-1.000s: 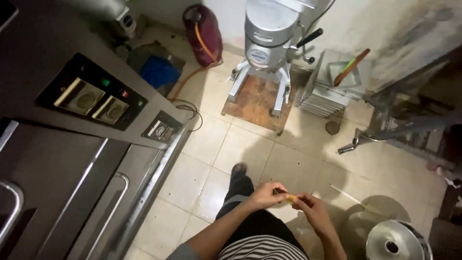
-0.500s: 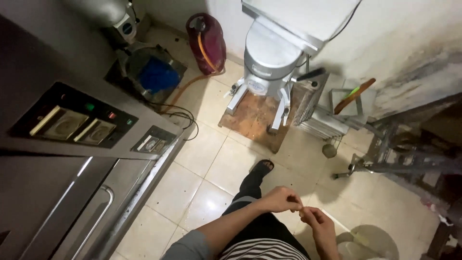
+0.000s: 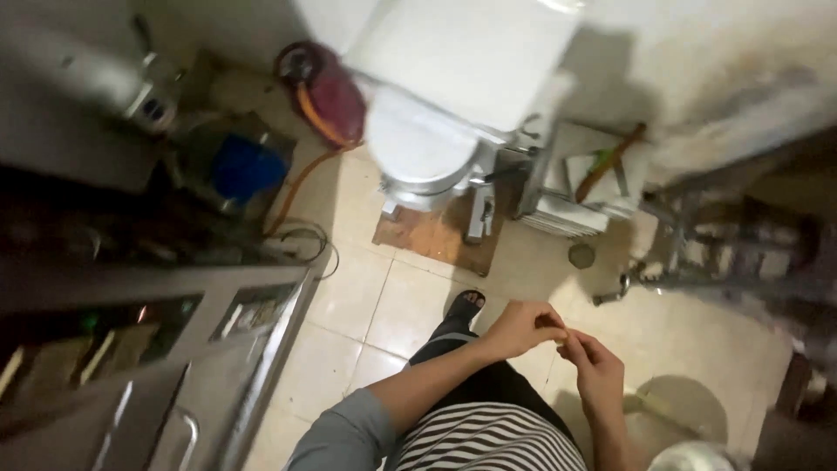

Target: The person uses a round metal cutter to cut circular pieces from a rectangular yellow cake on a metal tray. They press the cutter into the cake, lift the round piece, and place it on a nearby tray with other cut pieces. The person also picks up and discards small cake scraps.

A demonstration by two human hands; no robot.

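Both hands stayed together above the tiled floor [image 3: 366, 305]: the left hand [image 3: 521, 328] curled, fingertips meeting the right hand [image 3: 595, 366]. Whether anything was pinched there, I could not tell; the orange bit seen a second ago no longer showed. The view had swung, bringing the white mixer [image 3: 436, 131] nearer.

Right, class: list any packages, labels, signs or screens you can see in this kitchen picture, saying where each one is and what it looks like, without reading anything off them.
Control panels: on the steel oven's front at lower left, small dark rectangles with pale displays, blurred.
Indicator light: on the same oven front, a small orange dot.
Packages, signs: none clearly in view.
Hands: the left hand and right hand meet at the fingertips over the tiled floor; anything between them is too small to tell.
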